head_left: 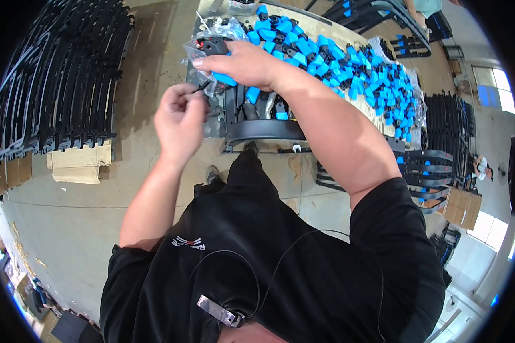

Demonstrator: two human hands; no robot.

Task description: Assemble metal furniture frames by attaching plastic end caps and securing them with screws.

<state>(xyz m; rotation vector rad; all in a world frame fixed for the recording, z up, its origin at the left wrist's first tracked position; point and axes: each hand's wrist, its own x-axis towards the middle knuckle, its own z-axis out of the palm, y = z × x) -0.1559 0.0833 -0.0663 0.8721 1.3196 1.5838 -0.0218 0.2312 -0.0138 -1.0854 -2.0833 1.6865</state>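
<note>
My right hand point(246, 64) reaches across the near left part of the table. Its fingers are closed round a black plastic part point(214, 45), and a blue piece point(224, 79) shows just under the thumb. Whether the two are joined cannot be seen. Close by on the left, my left hand point(180, 114) is closed with curled fingers. A thin black rod-like piece point(201, 87) sticks out of its fingertips toward the right hand; its exact kind does not show. Clear plastic bags point(226, 28) with small parts lie around and behind the right hand.
Many blue and black plastic parts point(332, 60) cover the table to the right. A curved black metal frame point(263, 130) lies along the near edge. Stacked black frames point(57, 80) stand at left on cardboard point(80, 162). More frames point(449, 123) and a distant person point(484, 169) are at right.
</note>
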